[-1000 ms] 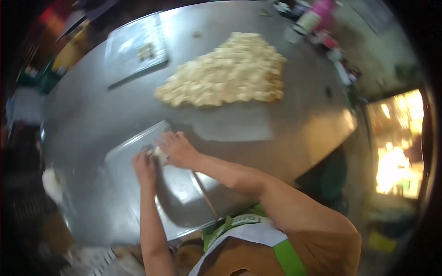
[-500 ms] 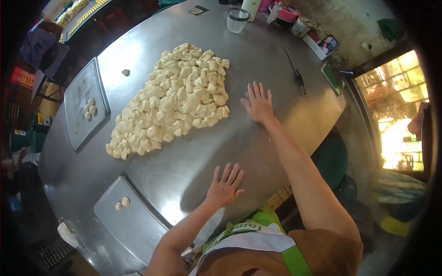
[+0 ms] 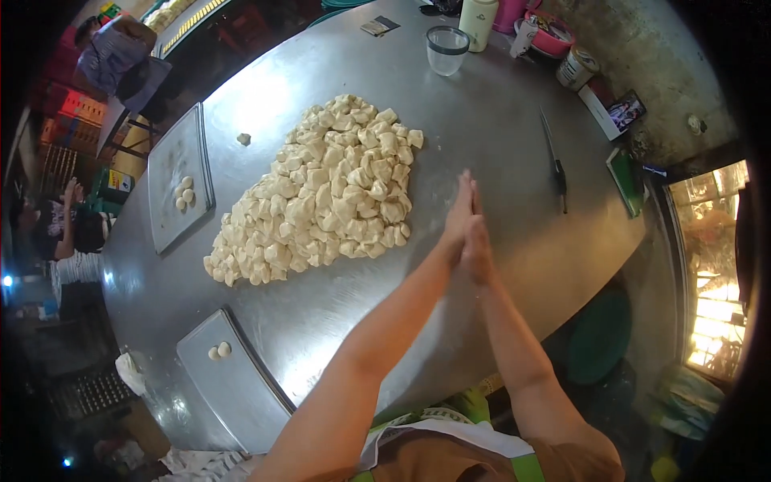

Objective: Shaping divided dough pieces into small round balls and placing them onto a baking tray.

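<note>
Over the metal table (image 3: 321, 321), my left hand (image 3: 460, 215) and my right hand (image 3: 476, 249) meet palm against palm. The fingers of both are stretched out, and I see nothing held between them. A broad heap of pale dough pieces (image 3: 329, 193) lies just left of my hands, apart from them. On the far-left tray (image 3: 165, 217) sit several small dough balls (image 3: 184, 194). Two more dough balls (image 3: 219, 351) rest on the nearer tray (image 3: 217, 394). One small lump of dough (image 3: 243, 139) lies alone beyond the heap.
A long knife (image 3: 556, 165) lies right of my hands, with a green flat object (image 3: 625, 181) near the table edge. Behind stand a clear cup (image 3: 446, 52), a pale bottle (image 3: 478, 24) and a pink basin (image 3: 550, 36). People (image 3: 68, 217) are at the far left.
My hands were apart with fingers spread, the left one low and the right one beside the heap. Now they are together, palms touching. The view has shifted slightly, and a person shows at left.
</note>
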A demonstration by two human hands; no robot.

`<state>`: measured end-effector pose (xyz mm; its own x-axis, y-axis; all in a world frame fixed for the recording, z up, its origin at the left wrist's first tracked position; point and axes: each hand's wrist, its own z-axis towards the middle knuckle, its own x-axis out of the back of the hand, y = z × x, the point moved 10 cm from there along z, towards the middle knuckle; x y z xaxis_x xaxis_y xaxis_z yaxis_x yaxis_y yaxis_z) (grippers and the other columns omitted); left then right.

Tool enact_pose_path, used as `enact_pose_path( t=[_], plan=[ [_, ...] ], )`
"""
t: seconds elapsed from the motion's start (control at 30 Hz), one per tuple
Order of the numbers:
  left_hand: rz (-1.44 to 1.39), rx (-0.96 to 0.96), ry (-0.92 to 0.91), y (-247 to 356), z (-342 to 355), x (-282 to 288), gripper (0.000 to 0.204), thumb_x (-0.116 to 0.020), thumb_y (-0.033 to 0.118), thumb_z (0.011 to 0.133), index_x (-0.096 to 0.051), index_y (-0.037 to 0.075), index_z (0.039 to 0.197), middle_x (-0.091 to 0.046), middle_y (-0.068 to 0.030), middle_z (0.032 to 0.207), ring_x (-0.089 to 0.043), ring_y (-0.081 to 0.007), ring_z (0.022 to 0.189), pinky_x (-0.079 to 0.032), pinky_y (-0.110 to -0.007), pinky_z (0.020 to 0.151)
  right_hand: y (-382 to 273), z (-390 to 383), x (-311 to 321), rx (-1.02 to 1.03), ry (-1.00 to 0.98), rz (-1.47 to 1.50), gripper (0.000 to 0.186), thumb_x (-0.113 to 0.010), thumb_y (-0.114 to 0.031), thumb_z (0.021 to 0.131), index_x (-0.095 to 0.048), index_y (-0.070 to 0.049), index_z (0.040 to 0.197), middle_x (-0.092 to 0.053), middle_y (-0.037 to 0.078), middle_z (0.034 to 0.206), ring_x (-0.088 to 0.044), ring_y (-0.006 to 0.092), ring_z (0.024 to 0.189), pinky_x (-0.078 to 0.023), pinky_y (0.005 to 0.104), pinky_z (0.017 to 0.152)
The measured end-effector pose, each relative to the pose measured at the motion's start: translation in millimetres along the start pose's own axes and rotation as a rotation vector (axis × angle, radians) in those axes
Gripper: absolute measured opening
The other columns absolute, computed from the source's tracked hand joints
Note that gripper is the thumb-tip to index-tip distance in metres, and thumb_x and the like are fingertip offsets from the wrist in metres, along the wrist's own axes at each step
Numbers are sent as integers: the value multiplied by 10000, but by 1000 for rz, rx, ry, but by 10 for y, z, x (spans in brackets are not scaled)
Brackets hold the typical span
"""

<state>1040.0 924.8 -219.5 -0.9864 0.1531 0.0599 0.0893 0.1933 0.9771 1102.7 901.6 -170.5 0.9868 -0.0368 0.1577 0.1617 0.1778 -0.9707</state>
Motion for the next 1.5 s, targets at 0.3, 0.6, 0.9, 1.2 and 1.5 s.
enact_pose_path(
  t=[0.3, 0.6, 0.9, 1.2, 1.5],
  plan=[
    [178, -242, 280, 867, -671, 2138, 299, -623, 138, 972, -664, 14, 1240, -737, -99, 1045, -671, -166, 934, -533, -345, 867, -504, 592, -798, 141, 53, -293, 331, -648, -159, 954, -633, -55, 1268, -603, 186, 1217, -612, 338, 1118, -490, 419, 952],
    [680, -361, 225, 854, -387, 2903, 323, -616, 107, 940, -663, 40, 1253, -699, -174, 1106, -675, -293, 986, -529, -382, 848, -871, 47, -1534, 152, 67, -71, 198, -649, -181, 979, -610, -49, 1121, -581, 118, 998, -612, 272, 855, -511, 370, 773],
    [882, -228, 288, -518, -3849, 2923, 113, -656, 148, 936, -618, 49, 973, -603, -179, 941, -573, -395, 921, -439, -522, 890, -853, -2890, -670, 329, 42, -716, 228, -618, -128, 945, -546, -64, 1152, -576, 126, 962, -586, 306, 888, -475, 446, 818],
    [1067, -143, 392, -278, -2943, 2764, 257, -626, 140, 899, -652, 85, 1149, -655, -164, 1083, -589, -375, 984, -432, -525, 878, -729, -1945, -2013, 273, -143, -927, 161, -597, -189, 921, -599, -94, 1051, -601, 133, 952, -567, 335, 938, -442, 477, 848],
    [1118, -370, 316, -261, -3106, 3003, 273, -598, 100, 886, -598, 56, 1155, -616, -178, 1091, -559, -380, 991, -409, -511, 837, -280, -1611, -2080, 344, -485, -964, 132, -578, -172, 924, -634, -92, 1012, -661, 184, 907, -628, 381, 886, -477, 499, 802]
  ],
)
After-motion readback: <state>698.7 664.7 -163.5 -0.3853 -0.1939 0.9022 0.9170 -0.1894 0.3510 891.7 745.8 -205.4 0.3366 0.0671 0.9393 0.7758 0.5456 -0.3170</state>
